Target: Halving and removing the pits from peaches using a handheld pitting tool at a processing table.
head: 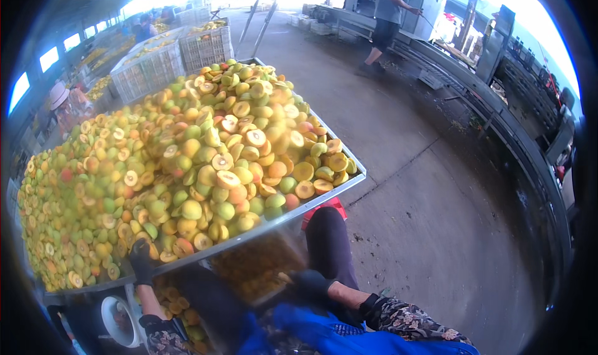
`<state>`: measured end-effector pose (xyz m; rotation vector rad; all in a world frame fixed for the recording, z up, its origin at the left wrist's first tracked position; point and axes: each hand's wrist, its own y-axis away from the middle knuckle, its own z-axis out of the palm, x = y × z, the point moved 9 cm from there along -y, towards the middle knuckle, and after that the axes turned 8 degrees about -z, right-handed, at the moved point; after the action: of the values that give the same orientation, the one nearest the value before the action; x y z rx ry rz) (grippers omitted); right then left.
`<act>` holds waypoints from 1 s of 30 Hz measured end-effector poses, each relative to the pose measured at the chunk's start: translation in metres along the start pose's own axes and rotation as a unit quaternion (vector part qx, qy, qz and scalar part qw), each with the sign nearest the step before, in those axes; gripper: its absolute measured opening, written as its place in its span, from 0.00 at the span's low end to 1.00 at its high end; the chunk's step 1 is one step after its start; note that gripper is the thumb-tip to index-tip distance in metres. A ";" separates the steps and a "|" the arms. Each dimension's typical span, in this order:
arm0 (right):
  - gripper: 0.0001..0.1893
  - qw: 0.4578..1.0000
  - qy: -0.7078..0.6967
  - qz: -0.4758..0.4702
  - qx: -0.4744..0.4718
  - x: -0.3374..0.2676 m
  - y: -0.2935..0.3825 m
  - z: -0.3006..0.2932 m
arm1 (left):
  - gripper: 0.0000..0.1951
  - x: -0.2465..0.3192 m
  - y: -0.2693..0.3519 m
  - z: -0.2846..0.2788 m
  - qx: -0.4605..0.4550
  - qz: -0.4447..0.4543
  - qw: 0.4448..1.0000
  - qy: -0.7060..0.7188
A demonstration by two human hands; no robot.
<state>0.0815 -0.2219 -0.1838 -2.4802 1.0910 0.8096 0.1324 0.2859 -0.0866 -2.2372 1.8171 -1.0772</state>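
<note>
A metal-rimmed table (299, 205) before me bears a large heap of halved yellow-green and orange stone fruit (229, 158), some cut faces showing the pits. My left hand (141, 261), in a dark glove, reaches over the near rim and touches the fruit at the heap's edge; its fingertips are partly hidden among the halves. Over my lap, below the rim, is my right hand (310, 282), also dark-gloved. A small tan thing (284, 277) shows at its fingers, too blurred to identify. Beneath the rim, a container of fruit (257, 266) lies between my legs.
More fruit halves (177, 303) lie by my left forearm, near a white bucket (119, 321). Plastic crates (149, 65) stand behind the heap. A person in a pink hat (60, 95) is at the left. Another person (387, 18) stands beside a long conveyor (448, 88).
</note>
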 end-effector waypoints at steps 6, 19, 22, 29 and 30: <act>0.20 0.994 -0.106 0.014 0.007 0.018 -0.007 0.010 | 0.26 0.015 0.044 -0.029 0.107 -0.072 0.990 0.052; 0.19 0.926 -0.285 -0.132 0.209 -0.101 -0.045 -0.131 | 0.26 0.278 0.139 0.098 -0.023 0.254 0.954 -0.156; 0.28 0.970 -0.052 -0.183 0.150 -0.112 -0.039 -0.111 | 0.26 0.285 0.149 0.107 -0.025 0.280 0.943 -0.179; 0.24 0.953 -0.253 0.071 0.149 -0.074 -0.035 -0.128 | 0.27 0.273 0.153 0.109 -0.010 0.316 0.923 -0.220; 0.23 0.918 -0.350 0.143 0.116 -0.065 -0.032 -0.119 | 0.27 0.272 0.153 0.110 -0.008 0.322 0.920 -0.222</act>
<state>0.1137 -0.2219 -0.0479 -1.6265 1.1789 1.4106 0.0801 -0.0401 -0.1117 -1.5012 2.0852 -0.3922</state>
